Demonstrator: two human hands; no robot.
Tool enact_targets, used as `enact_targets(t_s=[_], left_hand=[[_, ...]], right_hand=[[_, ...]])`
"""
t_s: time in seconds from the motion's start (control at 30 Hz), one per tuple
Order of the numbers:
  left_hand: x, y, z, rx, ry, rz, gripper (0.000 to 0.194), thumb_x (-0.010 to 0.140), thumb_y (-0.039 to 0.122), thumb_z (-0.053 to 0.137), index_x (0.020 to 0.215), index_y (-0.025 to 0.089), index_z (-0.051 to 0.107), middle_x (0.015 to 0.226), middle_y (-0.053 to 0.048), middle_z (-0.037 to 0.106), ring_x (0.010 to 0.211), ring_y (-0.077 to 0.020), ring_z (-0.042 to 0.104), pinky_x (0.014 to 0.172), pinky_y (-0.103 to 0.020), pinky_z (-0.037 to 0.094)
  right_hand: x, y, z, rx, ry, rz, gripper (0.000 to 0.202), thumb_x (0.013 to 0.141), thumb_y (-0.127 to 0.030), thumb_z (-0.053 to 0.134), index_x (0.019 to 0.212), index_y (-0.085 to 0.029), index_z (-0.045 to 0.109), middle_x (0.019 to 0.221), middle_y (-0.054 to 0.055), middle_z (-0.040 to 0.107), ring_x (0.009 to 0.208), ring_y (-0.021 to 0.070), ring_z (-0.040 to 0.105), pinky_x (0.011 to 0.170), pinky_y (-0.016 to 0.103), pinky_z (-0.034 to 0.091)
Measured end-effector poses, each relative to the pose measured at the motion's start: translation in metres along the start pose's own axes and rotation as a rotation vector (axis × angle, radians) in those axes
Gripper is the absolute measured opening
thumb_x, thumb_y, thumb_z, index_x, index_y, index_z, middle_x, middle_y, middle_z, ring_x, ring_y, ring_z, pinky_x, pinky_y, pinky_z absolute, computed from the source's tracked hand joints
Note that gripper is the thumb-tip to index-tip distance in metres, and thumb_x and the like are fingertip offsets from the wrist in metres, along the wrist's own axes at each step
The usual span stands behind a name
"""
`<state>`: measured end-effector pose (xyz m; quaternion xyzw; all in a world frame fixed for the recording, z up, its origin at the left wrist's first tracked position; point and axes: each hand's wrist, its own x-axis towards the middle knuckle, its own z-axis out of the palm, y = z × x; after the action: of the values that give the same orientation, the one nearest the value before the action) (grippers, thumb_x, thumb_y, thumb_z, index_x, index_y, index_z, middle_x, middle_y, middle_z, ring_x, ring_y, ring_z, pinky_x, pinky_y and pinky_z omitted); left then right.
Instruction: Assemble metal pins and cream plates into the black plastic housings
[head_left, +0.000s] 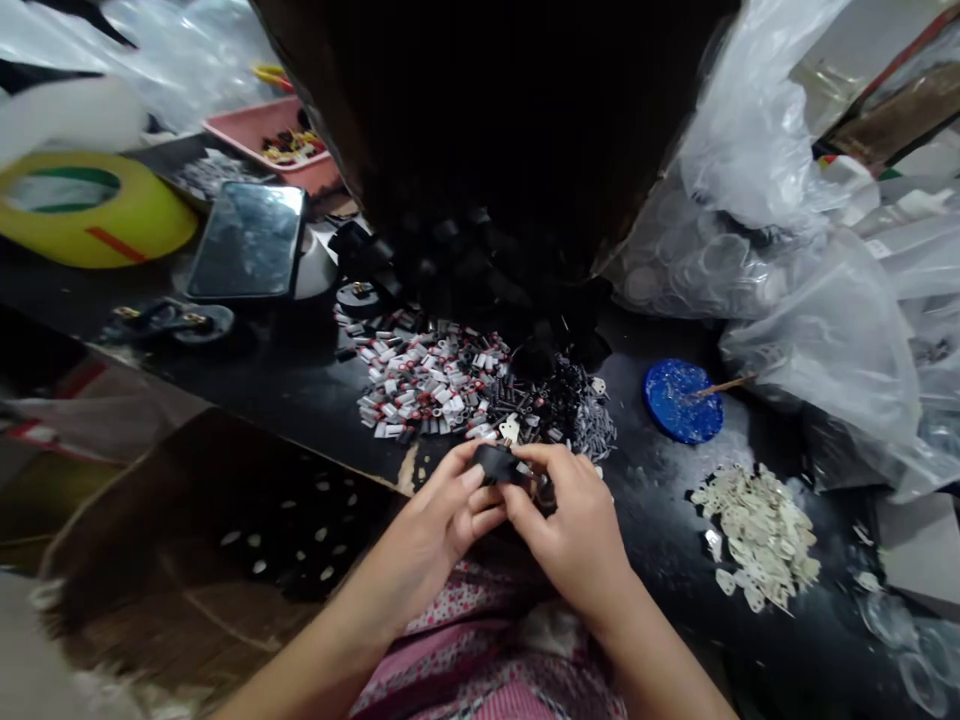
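Between my two hands, just over the table's front edge, is a small round black plastic part (495, 462). My left hand (442, 510) is closed on its left side, with the thumb on top and fingers beneath. The fingers of my right hand (566, 500) pinch at its right side, where a small dark piece partly shows; I cannot make out its kind. Just beyond my fingertips lies a heap of small white-and-red cylindrical pieces (427, 380). Dark screws (592, 425) and small black pieces lie to its right.
At right are a blue lid (682, 400) with a stick on it, a pile of flat cream pieces (757, 535) and plastic bags (832, 340). A large dark box (495, 100) stands behind. Yellow tape (97, 215), a phone (247, 240) and a pink tray (232, 125) are left; a sack (150, 600) sits below.
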<state>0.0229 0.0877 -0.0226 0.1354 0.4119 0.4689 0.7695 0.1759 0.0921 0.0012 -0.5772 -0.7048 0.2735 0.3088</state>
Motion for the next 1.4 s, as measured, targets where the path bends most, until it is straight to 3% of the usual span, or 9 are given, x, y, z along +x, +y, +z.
enact_targets(t_s=[0.1,0.23,0.5,0.67,0.8,1.0,1.17,1.3,1.4], left_hand=[[-0.001,-0.008,-0.007,0.122,0.014,0.043,0.023,0.082,0.037,0.079,0.100,0.024,0.072,0.094,-0.004,0.074,0.080,-0.0190,0.072,0.072,-0.029,0.061],[-0.001,-0.006,-0.025,0.303,0.070,0.090,0.028,0.078,0.038,0.082,0.101,0.023,0.076,0.105,-0.006,0.076,0.088,-0.0241,0.074,0.070,-0.030,0.062],[0.013,0.005,-0.019,0.017,0.146,0.182,0.019,0.086,0.028,0.076,0.104,0.026,0.072,0.106,-0.002,0.076,0.092,-0.0179,0.073,0.086,-0.029,0.060],[0.017,0.011,-0.020,-0.015,0.209,0.196,0.020,0.083,0.025,0.078,0.102,0.023,0.073,0.098,-0.001,0.076,0.084,-0.0164,0.073,0.078,-0.025,0.061],[0.014,0.009,-0.017,-0.062,0.228,0.251,0.020,0.085,0.024,0.075,0.105,0.024,0.072,0.109,-0.003,0.076,0.104,-0.0218,0.070,0.094,-0.036,0.059],[0.024,0.008,-0.014,-0.106,0.209,0.259,0.019,0.083,0.021,0.076,0.102,0.024,0.073,0.106,-0.002,0.077,0.104,-0.0196,0.071,0.099,-0.033,0.056],[0.018,0.008,-0.015,-0.123,0.205,0.300,0.015,0.087,0.020,0.072,0.102,0.024,0.072,0.108,-0.002,0.076,0.107,-0.0207,0.070,0.100,-0.035,0.056],[0.010,0.005,-0.010,-0.071,0.172,0.185,0.017,0.086,0.024,0.074,0.103,0.024,0.071,0.108,-0.004,0.076,0.100,-0.0215,0.072,0.092,-0.034,0.059],[0.011,0.000,-0.005,-0.040,0.151,0.155,0.019,0.085,0.026,0.076,0.103,0.022,0.072,0.108,-0.004,0.075,0.097,-0.0195,0.071,0.089,-0.031,0.059]], right_hand=[[0.001,0.000,-0.005,0.025,-0.052,0.083,0.009,0.087,-0.020,0.063,0.093,-0.020,0.068,0.084,0.002,0.074,0.075,0.0183,0.064,0.075,0.033,0.045],[0.003,0.001,-0.009,0.103,-0.224,0.162,0.011,0.087,-0.023,0.067,0.097,-0.021,0.071,0.091,0.001,0.076,0.082,0.0187,0.067,0.075,0.031,0.046],[0.038,0.013,-0.005,-0.413,-0.183,0.016,0.021,0.096,-0.018,0.056,0.111,-0.020,0.071,0.105,0.007,0.076,0.095,0.0239,0.068,0.084,0.038,0.039],[0.042,0.010,-0.002,-0.449,-0.218,-0.031,0.017,0.098,-0.023,0.056,0.108,-0.022,0.070,0.102,0.004,0.075,0.092,0.0228,0.068,0.083,0.037,0.036],[0.043,0.001,0.011,-0.563,-0.256,-0.149,0.016,0.098,-0.029,0.056,0.108,-0.021,0.067,0.096,0.005,0.073,0.086,0.0250,0.067,0.081,0.039,0.034],[0.054,0.001,0.024,-0.672,-0.246,-0.166,0.007,0.096,-0.023,0.057,0.095,-0.019,0.064,0.090,0.007,0.073,0.080,0.0245,0.066,0.082,0.040,0.032],[0.048,0.005,0.016,-0.504,-0.217,-0.119,0.006,0.094,-0.022,0.060,0.093,-0.020,0.067,0.086,0.003,0.076,0.079,0.0219,0.067,0.085,0.039,0.032],[0.035,0.005,0.010,-0.160,-0.146,0.071,0.005,0.090,-0.023,0.067,0.094,-0.024,0.071,0.085,-0.002,0.077,0.076,0.0174,0.066,0.085,0.033,0.036],[0.029,0.007,0.011,-0.114,-0.107,0.112,0.009,0.087,-0.020,0.068,0.094,-0.023,0.072,0.085,-0.002,0.077,0.076,0.0175,0.066,0.083,0.032,0.037]])
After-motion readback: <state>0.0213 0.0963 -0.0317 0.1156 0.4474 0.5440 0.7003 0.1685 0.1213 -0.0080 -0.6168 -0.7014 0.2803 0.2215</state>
